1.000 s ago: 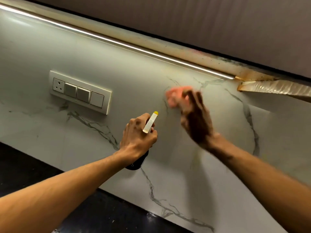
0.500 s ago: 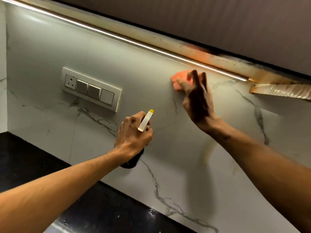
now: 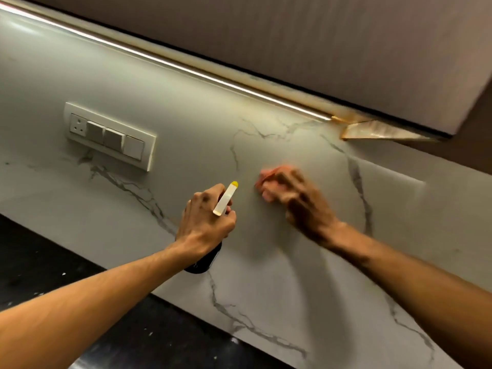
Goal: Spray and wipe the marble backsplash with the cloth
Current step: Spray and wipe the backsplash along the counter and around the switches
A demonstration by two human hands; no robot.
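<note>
Left hand [image 3: 206, 222] gripped the spray bottle [image 3: 225, 199]; at its two o'clock the blurred right hand [image 3: 306, 209], curl unclear, pressed cloth [image 3: 267, 182] against backsplash [image 3: 186, 102].

The right hand [image 3: 300, 206] has slid the pink cloth [image 3: 269, 182] down the marble backsplash [image 3: 186, 102]. Half a second ago the cloth was up high, well above the switch plate [image 3: 110, 135] and off to its right. Now it is lower, about level with the switch plate, to its right. The hand and cloth look blurry now.
</note>
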